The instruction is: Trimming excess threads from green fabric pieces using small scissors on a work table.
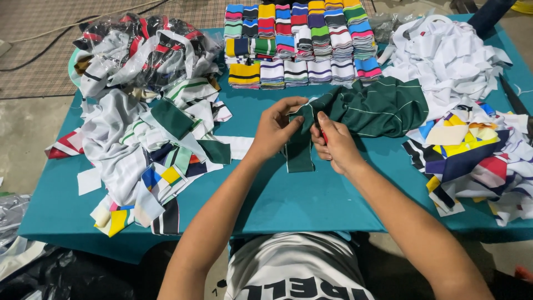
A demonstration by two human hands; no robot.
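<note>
My left hand (276,129) pinches the upper edge of a dark green knit collar strip with thin white lines (300,150), which hangs down onto the teal table (300,205). My right hand (335,145) grips the same strip from the right and also holds a small red tool, mostly hidden in the fingers. The strip joins a larger dark green garment piece (383,108) lying just behind my hands.
Stacks of folded striped collars in many colours (302,41) sit at the back centre. A heap of white pieces (447,58) lies back right, colourful scraps (477,155) at the right. Mixed white and green pieces (150,144) and bagged fabric (139,47) fill the left.
</note>
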